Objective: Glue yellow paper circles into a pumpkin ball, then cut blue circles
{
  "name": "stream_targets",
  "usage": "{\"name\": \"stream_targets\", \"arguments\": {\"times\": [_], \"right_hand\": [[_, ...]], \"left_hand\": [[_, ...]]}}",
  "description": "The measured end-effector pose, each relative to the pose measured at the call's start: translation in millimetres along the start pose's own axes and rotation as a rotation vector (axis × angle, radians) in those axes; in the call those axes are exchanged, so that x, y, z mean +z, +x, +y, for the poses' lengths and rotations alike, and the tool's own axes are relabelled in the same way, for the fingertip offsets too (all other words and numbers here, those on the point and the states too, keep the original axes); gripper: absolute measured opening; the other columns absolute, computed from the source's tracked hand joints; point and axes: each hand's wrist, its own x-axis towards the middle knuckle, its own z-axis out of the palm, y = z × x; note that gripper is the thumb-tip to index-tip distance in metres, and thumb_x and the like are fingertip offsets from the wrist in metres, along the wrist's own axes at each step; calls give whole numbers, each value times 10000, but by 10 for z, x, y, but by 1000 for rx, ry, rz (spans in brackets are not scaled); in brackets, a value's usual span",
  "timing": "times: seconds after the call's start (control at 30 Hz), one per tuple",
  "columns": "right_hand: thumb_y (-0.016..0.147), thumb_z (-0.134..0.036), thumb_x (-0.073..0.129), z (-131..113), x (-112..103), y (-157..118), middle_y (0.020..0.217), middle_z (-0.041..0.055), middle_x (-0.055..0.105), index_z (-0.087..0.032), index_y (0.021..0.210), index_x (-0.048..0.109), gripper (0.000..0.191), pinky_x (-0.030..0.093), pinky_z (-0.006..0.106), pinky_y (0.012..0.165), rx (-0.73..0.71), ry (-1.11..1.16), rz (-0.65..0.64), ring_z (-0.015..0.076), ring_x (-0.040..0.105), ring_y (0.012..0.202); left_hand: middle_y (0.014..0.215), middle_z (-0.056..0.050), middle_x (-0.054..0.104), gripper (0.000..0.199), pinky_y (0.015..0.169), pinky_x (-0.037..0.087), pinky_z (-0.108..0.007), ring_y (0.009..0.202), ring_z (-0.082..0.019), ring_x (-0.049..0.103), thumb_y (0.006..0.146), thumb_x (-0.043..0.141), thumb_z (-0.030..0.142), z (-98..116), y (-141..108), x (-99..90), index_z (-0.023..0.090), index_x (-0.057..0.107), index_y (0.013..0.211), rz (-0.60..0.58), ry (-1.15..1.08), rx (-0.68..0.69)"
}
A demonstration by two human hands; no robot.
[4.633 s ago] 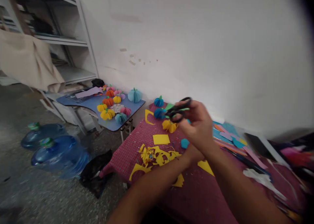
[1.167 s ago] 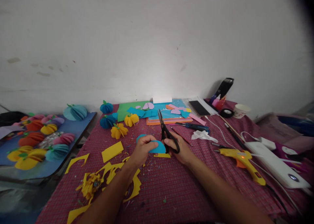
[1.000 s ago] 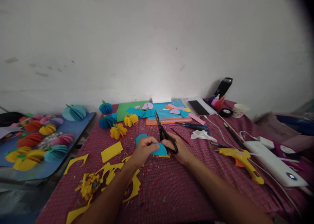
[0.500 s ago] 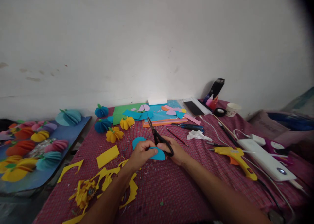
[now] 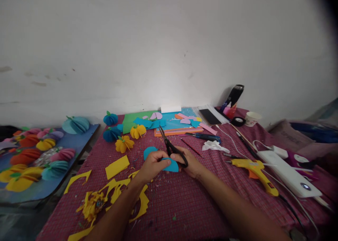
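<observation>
Between the thumb and fingers of my left hand is a folded blue paper piece with a rounded edge. My right hand grips black-handled scissors, whose blades point away from me and look nearly closed. Its fingers are close beside the blue piece; I cannot tell if they touch it. Another blue paper disc shows just behind my left hand. Yellow paper scraps lie around my left forearm, with a yellow paper rectangle behind them.
Paper pumpkins stand at the back left, and more crowd a blue board. To the right lie a yellow glue gun, a white power bank and cables. Behind are a utility knife, a phone and a paper cup.
The whole view has shifted slightly, so things appear a little further right. Both hands keep almost the same pose, with the blue paper and the scissors still held.
</observation>
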Motion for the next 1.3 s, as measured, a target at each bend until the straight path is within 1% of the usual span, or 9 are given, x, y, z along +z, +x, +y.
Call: {"name": "stream_targets", "arguments": {"times": [0.17, 0.27, 0.43, 0.67, 0.77, 0.9, 1.03, 1.2, 1.3], "right_hand": [[781, -552, 736, -17, 5, -3, 598, -64, 470, -182, 848, 595, 401, 309, 203, 400, 13, 11, 17, 78, 373, 446], [776, -553, 741, -13, 7, -4, 610, -58, 480, -170, 870, 620, 412, 309, 203, 410, 28, -12, 11, 78, 377, 460], [762, -495, 774, 37, -14, 12, 669, -38, 528, -159, 911, 657, 386, 348, 209, 484, 34, 9, -5, 88, 427, 528], [771, -498, 766, 50, -31, 23, 693, -20, 567, -146, 915, 678, 390, 369, 215, 506, 33, -2, -26, 95, 449, 554], [773, -501, 760, 32, -24, 21, 668, -28, 546, -150, 882, 656, 382, 352, 209, 479, 37, -2, -30, 90, 437, 534], [751, -508, 769, 7, -15, 10, 619, -50, 510, -159, 857, 624, 393, 316, 202, 435, 61, -12, -5, 81, 412, 488], [741, -517, 769, 4, -12, 3, 595, -63, 498, -170, 847, 604, 399, 301, 198, 414, 75, -8, -6, 75, 396, 463], [756, -492, 766, 32, -19, 11, 602, -59, 504, -163, 862, 622, 374, 319, 195, 411, 59, 13, -24, 75, 411, 466], [752, -487, 771, 36, -16, 14, 593, -60, 503, -163, 848, 621, 369, 321, 199, 401, 65, 17, -13, 75, 404, 451]], "left_hand": [[628, -12, 657, 221, 585, 440, -237, 584, -142, 580, 779, 724, 369, 12, -11, 3, 180, 669, 679, -60, -13, -20], [632, -16, 669, 212, 584, 441, -237, 583, -144, 591, 788, 718, 363, 8, -19, 6, 182, 678, 685, -72, 8, -18], [613, -2, 651, 251, 553, 409, -222, 563, -128, 571, 793, 710, 387, -14, -12, 2, 177, 655, 667, -77, 41, -18], [574, 37, 548, 285, 530, 345, -210, 537, -92, 475, 787, 697, 379, -52, 14, -11, 164, 582, 638, -80, 77, 1], [564, 46, 517, 289, 519, 326, -209, 527, -86, 446, 780, 697, 365, -62, 16, -6, 168, 555, 623, -73, 71, -1], [605, 27, 578, 265, 551, 373, -220, 559, -105, 502, 804, 679, 376, -71, 7, -16, 171, 588, 663, -94, 76, -10], [615, 23, 582, 260, 557, 386, -223, 570, -112, 514, 798, 684, 385, -62, -1, -28, 172, 602, 672, -80, 108, -20], [600, 26, 573, 271, 539, 374, -217, 556, -107, 506, 790, 688, 388, -44, 4, -20, 171, 600, 654, -69, 125, -12], [608, 19, 607, 268, 551, 399, -219, 558, -111, 533, 795, 688, 386, -28, 6, -11, 173, 609, 652, -86, 88, -19]]}}
